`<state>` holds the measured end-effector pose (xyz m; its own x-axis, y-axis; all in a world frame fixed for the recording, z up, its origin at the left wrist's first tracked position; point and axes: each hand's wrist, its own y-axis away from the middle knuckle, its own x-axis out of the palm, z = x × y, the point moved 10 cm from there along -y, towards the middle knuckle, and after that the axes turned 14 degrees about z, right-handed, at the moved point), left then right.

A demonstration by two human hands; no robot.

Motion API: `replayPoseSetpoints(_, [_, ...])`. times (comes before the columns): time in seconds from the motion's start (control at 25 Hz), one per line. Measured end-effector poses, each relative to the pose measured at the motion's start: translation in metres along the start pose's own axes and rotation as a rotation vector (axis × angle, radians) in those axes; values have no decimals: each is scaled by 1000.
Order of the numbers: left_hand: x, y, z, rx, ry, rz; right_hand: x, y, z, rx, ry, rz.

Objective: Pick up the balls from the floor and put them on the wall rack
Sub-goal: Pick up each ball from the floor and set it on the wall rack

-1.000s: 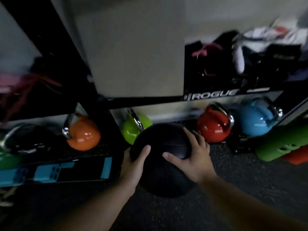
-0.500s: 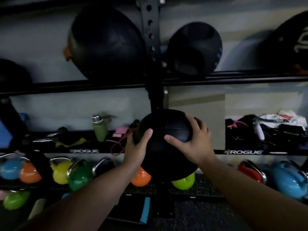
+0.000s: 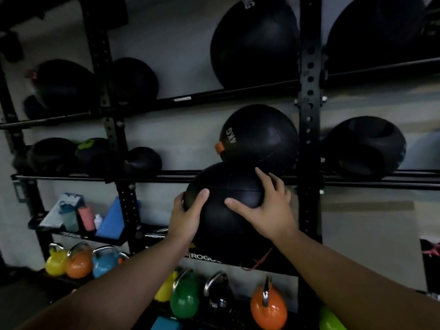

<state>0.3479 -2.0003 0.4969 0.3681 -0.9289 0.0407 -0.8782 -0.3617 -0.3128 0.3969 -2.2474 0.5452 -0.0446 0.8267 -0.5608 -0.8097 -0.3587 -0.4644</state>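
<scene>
The left hand and right hand are gripping a black ball from both sides, holding it just below the rail of the wall rack, under a ball marked 4KG. Several balls are sitting on the rack already; this one is not yet placed.

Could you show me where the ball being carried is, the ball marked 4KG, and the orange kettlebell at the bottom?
carried ball [image 3: 223, 186]: head view, its upper front between the hands.
4KG ball [image 3: 264, 136]: head view, its middle, right of the lettering.
orange kettlebell [image 3: 267, 308]: head view, its round body.
</scene>
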Motion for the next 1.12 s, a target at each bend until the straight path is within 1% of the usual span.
replayPoseSetpoints(0.12, [-44, -34, -27, 62, 32, -47, 23, -50, 46, -72, 12, 16])
replayPoseSetpoints(0.24, [-79, -87, -45, 112, 48, -101, 46, -115, 77, -134, 40, 48])
replayPoseSetpoints(0.32, [-95, -132, -50, 131, 40, -104, 60, -162, 87, -170, 51, 56])
replayPoseSetpoints(0.4, [-111, -186, -51, 172, 38, -114, 73, -220, 87, -201, 48, 31])
replayPoseSetpoints(0.44, [-120, -216, -50, 188, 26, -121, 80, -249, 89, -247, 81, 13])
replayPoseSetpoints(0.52, [-130, -281, -44, 206, -60, -105, 112, -307, 101, -437, 247, 5])
replayPoseSetpoints(0.56, [-129, -313, -38, 216, -157, -71, 139, -332, 105, -530, 351, 38])
replayPoseSetpoints(0.6, [-125, -347, -29, 224, -273, -38, 169, -363, 100, -556, 446, 97])
replayPoseSetpoints(0.64, [-122, -376, -19, 227, -371, -27, 194, -392, 87, -509, 521, 148])
replayPoseSetpoints(0.68, [-121, -399, -11, 237, -419, -40, 206, -418, 71, -442, 566, 150])
replayPoseSetpoints(0.72, [-120, -420, -4, 260, -445, -52, 207, -445, 55, -387, 578, 114])
replayPoseSetpoints(0.76, [-118, -441, 5, 291, -481, -48, 205, -475, 40, -340, 549, 86])
replayPoseSetpoints(0.84, [-103, -472, 27, 348, -615, 32, 195, -528, 9, -240, 409, 79])
replayPoseSetpoints(0.88, [-97, -481, 41, 372, -638, 70, 190, -543, -7, -186, 356, 70])
replayPoseSetpoints(0.92, [-99, -488, 56, 389, -612, 78, 192, -555, -18, -148, 341, 55])
replayPoseSetpoints(1.0, [-118, -506, 77, 411, -499, 52, 208, -572, -21, -129, 412, 6])
replayPoseSetpoints(1.12, [-149, -526, 97, 412, -317, 95, 236, -577, 16, -185, 550, -129])
